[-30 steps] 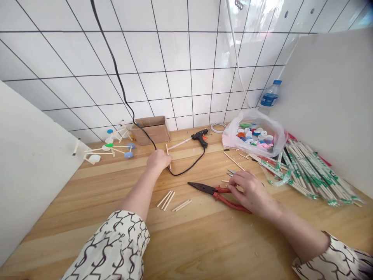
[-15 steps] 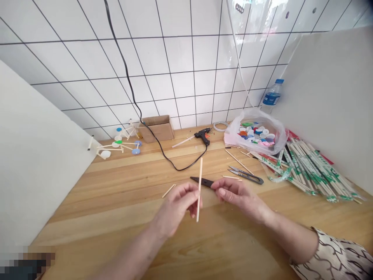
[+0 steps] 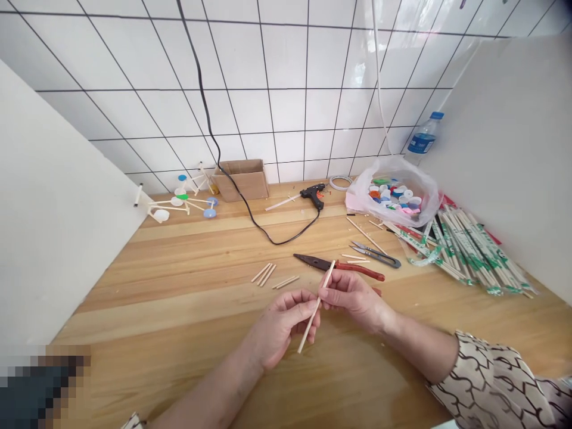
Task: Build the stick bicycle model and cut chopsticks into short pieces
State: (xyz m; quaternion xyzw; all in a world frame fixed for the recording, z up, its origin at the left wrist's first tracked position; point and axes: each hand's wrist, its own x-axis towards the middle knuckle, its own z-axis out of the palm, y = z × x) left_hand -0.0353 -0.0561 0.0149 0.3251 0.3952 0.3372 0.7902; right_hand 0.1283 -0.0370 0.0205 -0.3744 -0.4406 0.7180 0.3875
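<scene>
Both hands pinch one thin wooden stick, tilted with its upper end to the right. My left hand grips it near its middle, and my right hand holds it higher up. Just behind my right hand lie pliers with red handles, partly hidden by the hand. Several short cut sticks rest on the table beyond my left hand. Grey thread snips lie to the right of the pliers' jaws, near more stick pieces.
A black glue gun with its cord lies at the back, beside a tape roll and a cardboard box. Stick-and-cap models stand back left. Rightward are a bag of bottle caps, a bottle and packaged sticks.
My right hand has left the pliers and taken hold of the stick. The stick now leans further right. The view has tilted downward, and more short sticks show beyond my left hand.
</scene>
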